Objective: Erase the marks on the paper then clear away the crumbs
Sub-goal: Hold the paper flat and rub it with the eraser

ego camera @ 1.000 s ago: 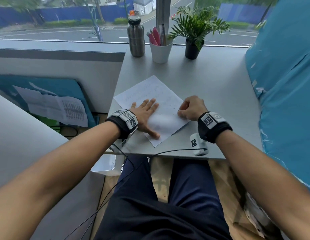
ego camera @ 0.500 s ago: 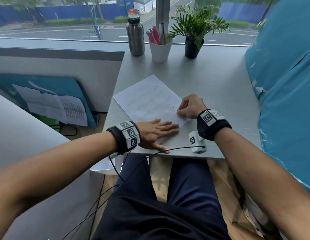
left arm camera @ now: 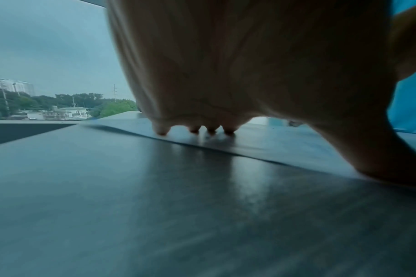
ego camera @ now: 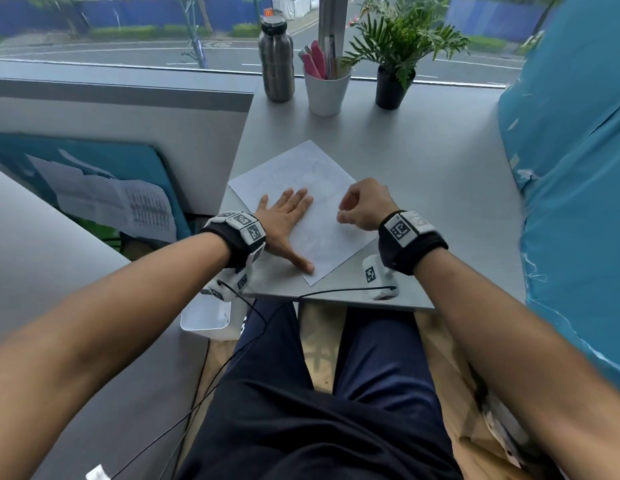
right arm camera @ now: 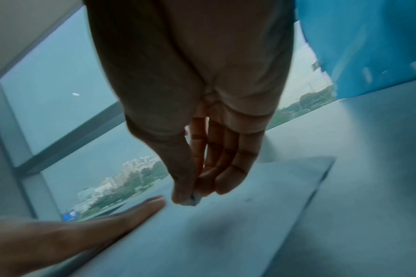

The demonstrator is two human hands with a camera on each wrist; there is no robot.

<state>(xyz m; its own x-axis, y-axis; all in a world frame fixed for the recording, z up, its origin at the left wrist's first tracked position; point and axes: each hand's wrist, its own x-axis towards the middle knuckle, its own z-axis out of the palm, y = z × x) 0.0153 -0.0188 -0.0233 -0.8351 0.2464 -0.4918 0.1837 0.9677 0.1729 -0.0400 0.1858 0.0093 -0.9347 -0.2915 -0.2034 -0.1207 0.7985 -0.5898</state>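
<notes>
A white sheet of paper (ego camera: 301, 171) with faint pencil marks lies at an angle on the grey table (ego camera: 440, 174). My left hand (ego camera: 284, 220) lies flat on the sheet's near left part, fingers straight and thumb spread toward the near corner. In the left wrist view its fingertips (left arm camera: 195, 129) press the paper (left arm camera: 261, 146). My right hand (ego camera: 362, 206) rests on the sheet's right side, fingers curled. The right wrist view shows its thumb and fingers pinching a small pale eraser (right arm camera: 193, 201) whose tip touches the paper (right arm camera: 237, 224). Crumbs are too small to make out.
At the table's far edge stand a steel bottle (ego camera: 276, 60), a white cup of pens (ego camera: 326, 93) and a potted plant (ego camera: 391, 84). A blue covered bulk (ego camera: 578, 168) bounds the right side. A white bin (ego camera: 206, 315) sits below the near left corner.
My left hand swept across the sheet toward the near edge, then came back to lie flat on the paper. The right hand has stayed on the sheet's right side, still pinching.
</notes>
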